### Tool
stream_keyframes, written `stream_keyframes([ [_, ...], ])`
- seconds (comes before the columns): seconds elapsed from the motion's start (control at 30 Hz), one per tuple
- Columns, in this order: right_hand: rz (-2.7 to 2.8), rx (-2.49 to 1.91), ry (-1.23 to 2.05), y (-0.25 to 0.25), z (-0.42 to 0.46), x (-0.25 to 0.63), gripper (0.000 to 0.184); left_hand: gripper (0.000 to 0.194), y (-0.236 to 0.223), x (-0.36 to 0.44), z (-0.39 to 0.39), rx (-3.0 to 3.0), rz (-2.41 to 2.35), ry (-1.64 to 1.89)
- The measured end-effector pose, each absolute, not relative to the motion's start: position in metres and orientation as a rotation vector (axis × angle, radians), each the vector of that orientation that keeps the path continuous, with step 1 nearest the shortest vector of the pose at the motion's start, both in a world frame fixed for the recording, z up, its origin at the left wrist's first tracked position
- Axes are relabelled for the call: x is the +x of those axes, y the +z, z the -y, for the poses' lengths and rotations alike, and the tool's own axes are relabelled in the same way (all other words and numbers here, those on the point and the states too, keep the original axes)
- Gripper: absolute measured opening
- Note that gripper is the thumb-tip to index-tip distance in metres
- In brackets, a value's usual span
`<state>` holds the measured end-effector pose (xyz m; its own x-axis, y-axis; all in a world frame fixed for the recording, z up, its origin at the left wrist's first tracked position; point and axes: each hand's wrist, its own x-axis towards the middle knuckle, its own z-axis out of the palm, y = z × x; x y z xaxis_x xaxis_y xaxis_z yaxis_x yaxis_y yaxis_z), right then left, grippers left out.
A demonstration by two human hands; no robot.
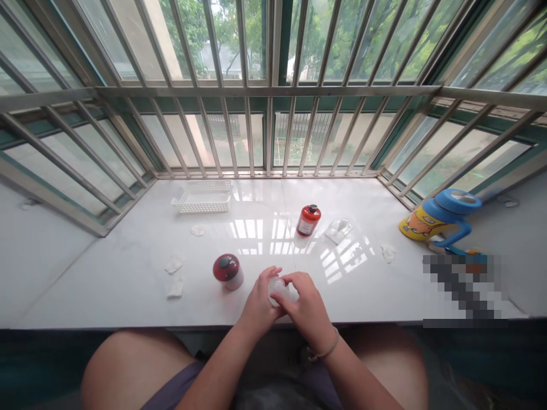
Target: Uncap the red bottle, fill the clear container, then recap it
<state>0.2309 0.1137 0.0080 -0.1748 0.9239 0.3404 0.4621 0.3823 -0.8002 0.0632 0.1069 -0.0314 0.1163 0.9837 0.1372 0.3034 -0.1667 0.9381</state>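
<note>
Near the front edge of the white counter (128,267), both hands close around a small translucent round container (278,289), whose exact kind I cannot make out. My left hand (261,299) wraps its left side. My right hand (302,296) grips it from the right, with the thumb across its top. To the left of my hands stands a dark red bottle (228,272) with a black cap. Farther back, slightly right, is a brighter red bottle (308,221) with a pale label. Beside that bottle lies a clear plastic packet (339,230).
A white perforated basket (203,204) sits at the back left. Crumpled white pieces (174,289) lie on the left, another white scrap (388,253) on the right. A blue-and-yellow flask (440,216) stands at the right wall. Metal bars (269,134) line the window behind.
</note>
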Motion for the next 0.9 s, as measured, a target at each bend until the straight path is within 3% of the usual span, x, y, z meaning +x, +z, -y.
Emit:
stream_keyframes([
  [0.07, 1.805, -1.193, 0.730, 0.008, -0.115, 0.234, 0.026, 0.096, -0.024, 0.058, -0.109, 1.615, -1.292, 1.006],
  [0.2, 1.777, -1.178, 0.800, 0.001, -0.115, 0.247, 0.047, 0.099, -0.015, 0.052, -0.111, 1.617, -1.347, 0.933],
  [0.37, 1.631, -1.326, 0.667, -0.012, -0.116, 0.265, 0.043, 0.103, -0.018, 0.056, -0.110, 1.625, -1.373, 0.962],
  [0.63, 1.773, -1.222, 0.670, -0.001, -0.109, 0.236, 0.072, 0.086, -0.019, 0.058, -0.110, 1.665, -1.368, 0.980],
  [0.9, 1.748, -1.302, 0.675, -0.002, -0.119, 0.233, 0.074, 0.091, -0.017, 0.059, -0.110, 1.629, -1.393, 0.958],
])
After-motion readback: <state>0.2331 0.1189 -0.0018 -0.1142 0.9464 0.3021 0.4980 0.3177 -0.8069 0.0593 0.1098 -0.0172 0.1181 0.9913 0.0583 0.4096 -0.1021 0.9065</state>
